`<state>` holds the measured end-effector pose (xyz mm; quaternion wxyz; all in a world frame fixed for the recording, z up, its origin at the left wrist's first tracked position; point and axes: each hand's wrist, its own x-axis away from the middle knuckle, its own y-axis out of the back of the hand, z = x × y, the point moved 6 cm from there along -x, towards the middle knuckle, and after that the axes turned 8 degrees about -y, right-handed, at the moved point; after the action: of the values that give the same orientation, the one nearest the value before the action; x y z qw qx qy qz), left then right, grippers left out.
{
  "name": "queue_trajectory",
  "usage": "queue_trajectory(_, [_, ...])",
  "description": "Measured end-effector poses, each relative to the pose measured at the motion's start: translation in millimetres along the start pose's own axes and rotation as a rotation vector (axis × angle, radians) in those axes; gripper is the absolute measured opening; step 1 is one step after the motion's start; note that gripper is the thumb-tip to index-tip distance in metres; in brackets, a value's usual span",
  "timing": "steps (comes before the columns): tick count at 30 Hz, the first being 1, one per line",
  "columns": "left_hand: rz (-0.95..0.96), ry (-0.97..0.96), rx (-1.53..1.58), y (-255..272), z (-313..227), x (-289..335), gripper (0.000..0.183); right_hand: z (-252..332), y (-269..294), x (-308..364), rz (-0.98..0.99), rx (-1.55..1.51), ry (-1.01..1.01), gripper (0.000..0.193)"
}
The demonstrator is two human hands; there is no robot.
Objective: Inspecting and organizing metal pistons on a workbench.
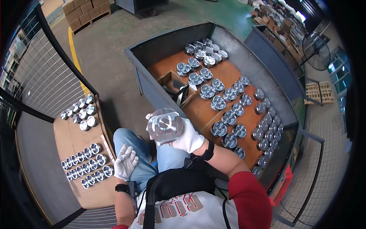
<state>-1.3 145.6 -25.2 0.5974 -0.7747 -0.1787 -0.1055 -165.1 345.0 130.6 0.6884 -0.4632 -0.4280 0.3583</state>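
A round, shiny metal piston (pixel 165 125) is held up in front of me, its flat crown facing upward. My right hand (pixel 189 137), in a white glove, is wrapped around its side; some fingertips show at its left edge. My left hand (pixel 126 162), also gloved, is palm up above my left thigh with its fingers loosely apart and nothing in it. On my left, a cardboard sheet (pixel 76 137) carries pistons in several rows and a far cluster (pixel 83 113). To my right, more pistons (pixel 218 103) stand in a large grey metal bin (pixel 132 61).
Brown sheeting lines the bin, and an open cardboard box (pixel 167 81) sits inside its near wall. A wire-mesh panel (pixel 42 49) rises at the left. Stacked cartons (pixel 85 13), another grey bin (pixel 272 57) and a fan (pixel 316 51) stand farther off.
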Motion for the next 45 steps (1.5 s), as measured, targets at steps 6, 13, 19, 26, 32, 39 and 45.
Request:
queue_trajectory(6, [0.016,-0.007,0.018,2.7,-1.4,0.0,0.056,1.6,0.6,-0.3,-0.084,0.041,0.026,0.052])
queue_trajectory(13, [0.023,-0.01,0.054,0.1,-1.4,-0.2,0.053,13.4,-4.7,-1.4,0.034,0.026,0.046,0.042])
queue_trajectory(19, [0.032,-0.008,0.061,-5.9,0.8,-0.7,0.053,27.6,-3.0,6.7,-0.009,0.051,0.117,0.042])
queue_trajectory(26, [0.047,-0.002,0.092,-6.5,-3.1,-0.5,0.055,42.1,-7.4,30.3,0.047,0.105,0.166,0.042])
queue_trajectory(32, [0.042,0.001,0.081,-8.3,-3.6,-1.8,0.055,47.3,2.2,37.3,-0.09,0.131,0.219,0.044])
queue_trajectory(39, [0.033,-0.003,0.063,-9.2,-0.5,-3.1,0.057,52.7,5.0,51.6,-0.091,0.076,0.213,0.045])
queue_trajectory(45, [0.088,-0.014,-0.028,-6.4,-1.3,-3.8,0.061,100.4,7.5,129.8,-0.435,0.257,0.396,0.048])
